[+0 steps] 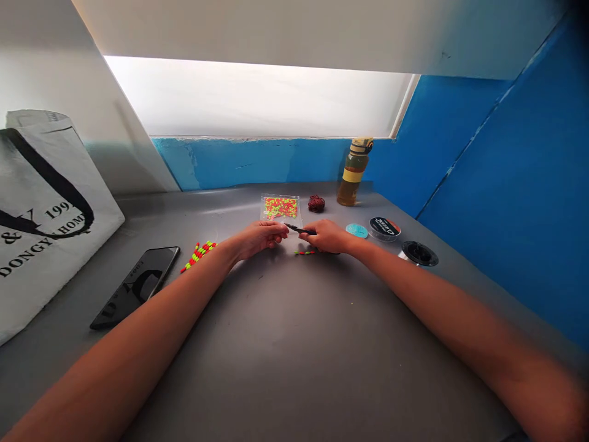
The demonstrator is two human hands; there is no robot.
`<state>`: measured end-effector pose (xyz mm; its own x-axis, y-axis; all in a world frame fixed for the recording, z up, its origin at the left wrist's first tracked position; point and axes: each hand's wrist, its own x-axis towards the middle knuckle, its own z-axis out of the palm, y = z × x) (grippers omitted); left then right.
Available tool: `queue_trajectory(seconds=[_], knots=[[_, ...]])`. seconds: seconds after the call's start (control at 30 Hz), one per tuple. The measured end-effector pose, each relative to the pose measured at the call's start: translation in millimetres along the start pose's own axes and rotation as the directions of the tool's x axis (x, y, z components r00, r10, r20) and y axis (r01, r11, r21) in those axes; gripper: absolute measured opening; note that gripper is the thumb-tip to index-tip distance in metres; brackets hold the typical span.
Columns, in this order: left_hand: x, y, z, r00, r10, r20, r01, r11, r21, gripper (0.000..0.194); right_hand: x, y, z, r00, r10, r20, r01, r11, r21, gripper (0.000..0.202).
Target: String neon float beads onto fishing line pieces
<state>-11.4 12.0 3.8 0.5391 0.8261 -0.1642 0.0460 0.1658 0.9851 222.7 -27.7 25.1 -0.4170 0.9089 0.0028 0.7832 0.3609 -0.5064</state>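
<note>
Both hands meet at mid-table, working a thin black tool over beads.

Right hand [327, 237] closed around a black tool [300, 230], tip pointing left toward the left hand [260, 237], whose fingers are pinched together; what they pinch is too small to tell. Short bead string [305, 252] lies on the grey table [294, 344] just below the hands. Clear bead bag [280, 208] just behind them. Longer bead string [198, 255] left, phone [137, 285] beyond it, tote bag [41, 209] far left. Right side: dark red ball [316, 203], bottle [354, 172], three spools [384, 228].
</note>
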Motion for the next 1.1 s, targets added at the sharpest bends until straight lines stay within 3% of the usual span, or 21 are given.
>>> queue_trajectory(seconds=[0.5, 0.77, 1.1], knots=[[3.7, -1.6, -4.7, 0.999, -0.03, 0.027, 0.031, 0.999, -0.014, 0.027, 3.7, 2.7, -2.3, 0.994, 0.051, 0.093, -0.064, 0.989, 0.137, 0.03], [6.0, -3.4, -5.1, 1.0, -0.026, 0.008, 0.026, 0.999, -0.019, 0.026, 0.5, -6.7, -6.9, 0.992, 0.075, 0.105, -0.09, 0.985, 0.148, 0.031], [6.9, -3.0, -4.1, 0.999, -0.029, -0.027, 0.028, 0.999, -0.021, 0.028, 4.5, -0.8, -1.6, 0.993, 0.076, 0.085, -0.091, 0.98, 0.179, 0.027]])
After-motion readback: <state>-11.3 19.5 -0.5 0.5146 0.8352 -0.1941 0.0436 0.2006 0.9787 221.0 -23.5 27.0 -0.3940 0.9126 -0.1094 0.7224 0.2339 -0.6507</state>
